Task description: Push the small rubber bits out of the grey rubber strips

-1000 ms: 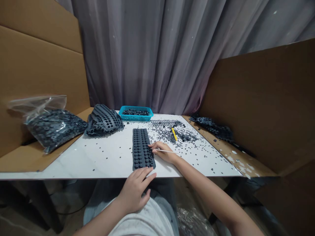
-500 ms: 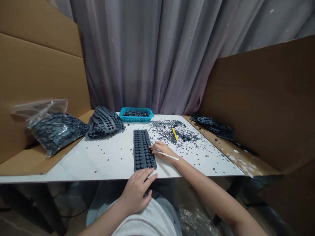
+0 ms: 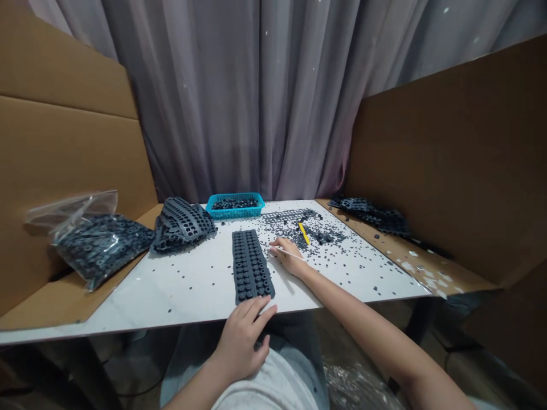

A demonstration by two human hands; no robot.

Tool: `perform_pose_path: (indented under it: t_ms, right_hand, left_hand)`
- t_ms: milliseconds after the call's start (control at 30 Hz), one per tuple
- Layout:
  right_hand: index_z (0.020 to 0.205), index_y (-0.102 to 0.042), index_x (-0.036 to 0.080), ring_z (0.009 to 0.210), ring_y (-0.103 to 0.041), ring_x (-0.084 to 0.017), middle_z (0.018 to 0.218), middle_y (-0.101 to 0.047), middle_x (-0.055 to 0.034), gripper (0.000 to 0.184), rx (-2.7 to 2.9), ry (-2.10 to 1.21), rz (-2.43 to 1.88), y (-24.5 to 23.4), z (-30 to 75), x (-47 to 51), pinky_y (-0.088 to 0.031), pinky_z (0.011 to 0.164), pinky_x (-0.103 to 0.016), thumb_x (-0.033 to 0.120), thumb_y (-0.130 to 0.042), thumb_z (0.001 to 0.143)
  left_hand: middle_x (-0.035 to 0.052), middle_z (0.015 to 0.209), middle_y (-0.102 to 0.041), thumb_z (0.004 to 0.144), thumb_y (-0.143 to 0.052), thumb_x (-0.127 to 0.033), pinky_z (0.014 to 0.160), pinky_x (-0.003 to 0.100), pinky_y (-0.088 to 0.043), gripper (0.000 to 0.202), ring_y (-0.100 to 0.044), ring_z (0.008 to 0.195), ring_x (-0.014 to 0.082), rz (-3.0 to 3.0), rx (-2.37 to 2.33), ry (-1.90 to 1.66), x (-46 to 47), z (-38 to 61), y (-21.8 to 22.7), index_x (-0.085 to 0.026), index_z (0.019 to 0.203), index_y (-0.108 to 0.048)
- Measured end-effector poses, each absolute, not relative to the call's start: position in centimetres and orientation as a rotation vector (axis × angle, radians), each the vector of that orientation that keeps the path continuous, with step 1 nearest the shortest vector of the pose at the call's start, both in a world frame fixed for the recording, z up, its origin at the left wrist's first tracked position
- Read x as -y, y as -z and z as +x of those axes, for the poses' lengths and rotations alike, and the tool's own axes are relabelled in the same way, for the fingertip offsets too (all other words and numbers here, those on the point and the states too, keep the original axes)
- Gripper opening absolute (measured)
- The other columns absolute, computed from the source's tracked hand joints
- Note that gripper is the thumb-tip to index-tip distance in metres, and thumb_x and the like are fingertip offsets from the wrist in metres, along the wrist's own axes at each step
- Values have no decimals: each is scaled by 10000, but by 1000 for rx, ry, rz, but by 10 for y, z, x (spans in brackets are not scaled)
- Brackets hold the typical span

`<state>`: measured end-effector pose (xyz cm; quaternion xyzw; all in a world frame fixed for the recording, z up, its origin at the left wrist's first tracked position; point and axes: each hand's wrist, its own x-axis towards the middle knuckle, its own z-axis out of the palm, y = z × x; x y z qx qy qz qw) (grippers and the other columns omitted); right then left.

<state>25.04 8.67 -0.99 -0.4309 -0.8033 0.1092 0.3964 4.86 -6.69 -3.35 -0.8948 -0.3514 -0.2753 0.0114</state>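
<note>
Fingers of my right hand [image 3: 287,253] are pinched together around a thin white stick [image 3: 292,254], which lies almost flat across the hand with its tip pointing toward the strip. That hand rests on the white table [image 3: 188,285], just beside the right edge of a long dark rubber strip [image 3: 251,266] studded with rows of little round bumps. The strip lies flat in front of me, running lengthwise away from my body, its near end close to the table's edge. My left hand [image 3: 245,339] sits low at that edge with its fingers loosely apart and holding nothing; the fingertips reach up to the strip's near end, though I cannot tell whether they touch it. Beyond my right hand, small dark bits [image 3: 325,239] are scattered thickly over the table, and a yellow tool [image 3: 303,232] lies among them. A blue basket [image 3: 235,206] with more dark pieces stands at the far edge, a heap of rubber strips [image 3: 183,221] lies to its left, and a clear plastic bag [image 3: 96,242] of dark parts sits on cardboard further left.
</note>
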Motion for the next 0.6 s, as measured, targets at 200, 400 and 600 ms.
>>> perform_pose_path:
  t_ms: [200,400,600]
  right_hand:
    - [813,-566,214,1046,-593,-248,999,-663,-83,145,2002,-745,-706,10,246,-81,-431,859,-412,337,-529,880]
    - [822,-578,207,993,-620,-237,967,-672,-88,172,2024,-772,-696,12,246,-82,-447,826,-401,367,-545,873]
    - [843,-574,201,932,-620,-220,977,-682,-81,133,2147,-548,-771,11,246,-83,-443,799,-369,320,-527,881]
  left_hand:
    - [76,1327,-493,719,-509,-149,960,434,-428,547,-476,1167,264,-2795,1100,854,67,49,34,-211,1262,-484]
    - [80,1325,-495,719,-509,-148,957,436,-431,542,-478,1166,265,-2791,1099,853,68,48,34,-208,1257,-488]
    - [86,1323,-498,717,-513,-152,954,436,-436,550,-483,1164,267,-2784,1103,849,67,49,34,-206,1264,-483]
